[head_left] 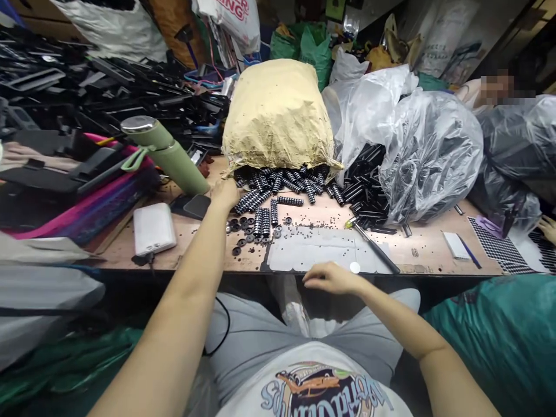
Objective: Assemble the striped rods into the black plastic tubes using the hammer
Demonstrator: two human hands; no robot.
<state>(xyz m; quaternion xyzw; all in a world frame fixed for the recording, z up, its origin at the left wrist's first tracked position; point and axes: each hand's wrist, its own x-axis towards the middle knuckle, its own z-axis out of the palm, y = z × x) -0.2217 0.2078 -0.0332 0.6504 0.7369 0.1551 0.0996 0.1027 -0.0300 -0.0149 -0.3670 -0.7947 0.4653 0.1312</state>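
My left hand (225, 194) reaches to the lower left corner of a yellow sack (278, 110), beside a pile of black ribbed cylinders (260, 188) spilling from its mouth. Its fingers are hidden, so any hold cannot be made out. Several ribbed cylinders (262, 223) stand or lie in front of the pile, with small black discs (241, 234) around them. My right hand (332, 280) hovers at the table's front edge, fingers loosely bent and nothing visible in them. Close by lie a pale sheet (313, 252) and a dark-handled tool (376, 249).
A green flask (167, 156) leans at the left, behind a white power bank (154, 229). Black tubes (369, 185) spill near a clear plastic bag (434, 156). A notepad (456, 245) and pen lie right. Another person's hand (548, 227) shows at the right edge.
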